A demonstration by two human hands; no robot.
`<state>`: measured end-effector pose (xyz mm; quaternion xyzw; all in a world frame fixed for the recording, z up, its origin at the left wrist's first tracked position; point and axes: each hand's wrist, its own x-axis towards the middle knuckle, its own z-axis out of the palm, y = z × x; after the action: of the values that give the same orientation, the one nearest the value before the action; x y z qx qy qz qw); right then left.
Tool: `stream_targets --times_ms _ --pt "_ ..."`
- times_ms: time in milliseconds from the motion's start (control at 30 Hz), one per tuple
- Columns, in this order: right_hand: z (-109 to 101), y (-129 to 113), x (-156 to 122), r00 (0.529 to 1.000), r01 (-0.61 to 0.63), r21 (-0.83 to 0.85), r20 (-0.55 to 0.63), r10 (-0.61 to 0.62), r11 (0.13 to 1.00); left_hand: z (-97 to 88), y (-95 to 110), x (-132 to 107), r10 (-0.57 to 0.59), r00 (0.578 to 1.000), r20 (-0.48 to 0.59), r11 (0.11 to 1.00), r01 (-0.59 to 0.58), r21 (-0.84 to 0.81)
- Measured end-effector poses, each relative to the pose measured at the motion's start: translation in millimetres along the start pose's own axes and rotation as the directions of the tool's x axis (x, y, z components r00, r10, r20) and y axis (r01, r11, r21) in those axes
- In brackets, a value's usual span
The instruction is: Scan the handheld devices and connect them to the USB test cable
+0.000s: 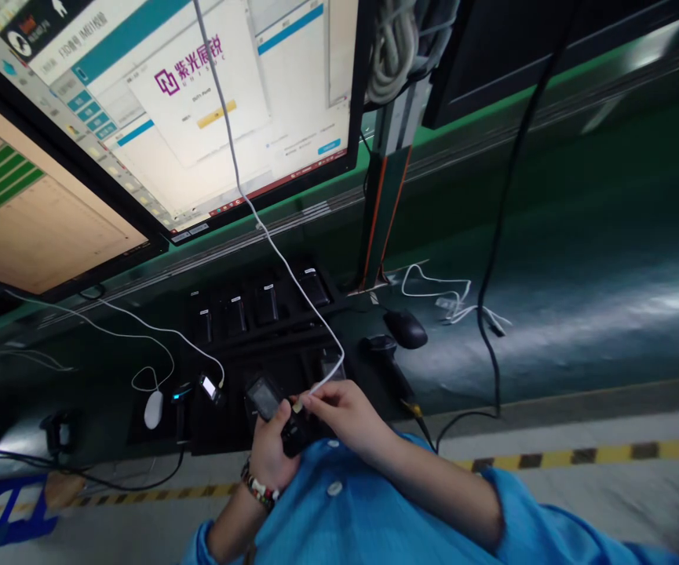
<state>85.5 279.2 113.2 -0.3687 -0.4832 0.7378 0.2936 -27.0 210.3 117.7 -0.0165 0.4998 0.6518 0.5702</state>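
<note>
"What carries all this?"

"A dark green bench [580, 314], running from the frame's lower left to its right edge."

"What's on it?"

"A black tray [281, 336] at the centre. Right of that, a black mouse [406, 329] and a scanner [395, 375]."

"Further right?"

"A loosely looped white cable [448, 304]."

"And lower left?"

"A white mouse [153, 410], a blue-lit scanner [181, 410] just beside it. Whether a mat lies beneath, I can't tell."

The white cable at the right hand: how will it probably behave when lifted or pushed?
The white cable is probably floppy, since it hangs in a curve and bends sharply near the right hand. Being thin, it looks light and would likely buckle if pushed.
</note>
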Motion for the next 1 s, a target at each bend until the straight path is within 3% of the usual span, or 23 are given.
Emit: stream_targets --times_ms 167,333,400,500,767,1000 --pt "6.4 -7.3 -5.1 0.998 0.053 0.081 -0.038 -0.050 0.995 6.8 -3.4 -5.1 0.092 0.996 -0.015 0.995 -0.092 0.040" --pt "5.1 3.7 -0.3 0.998 -0.027 0.061 -0.048 0.030 0.998 2.4 -4.0 1.1 0.100 0.995 0.004 0.992 -0.100 0.071" --pt "1.0 11.1 4.6 1.000 -0.016 0.020 -0.001 0.016 1.000 -1.0 -3.2 5.9 0.055 0.998 0.010 0.997 -0.056 0.057" --pt "-5.9 18.9 9.1 0.985 0.131 -0.101 0.130 -0.117 0.986 -5.0 -2.7 11.3 0.009 1.000 0.015 1.000 -0.009 0.006" --pt "-10.1 10.0 -7.6 0.910 0.405 -0.445 0.281 -0.305 0.799 -13.5 -4.8 14.7 0.083 0.996 0.019 0.997 -0.083 0.009" --pt "-6.2 11.5 -19.9 0.874 0.474 -0.634 0.253 -0.415 0.611 -19.6 -9.2 15.6 0.217 0.976 0.030 0.971 -0.219 0.093"
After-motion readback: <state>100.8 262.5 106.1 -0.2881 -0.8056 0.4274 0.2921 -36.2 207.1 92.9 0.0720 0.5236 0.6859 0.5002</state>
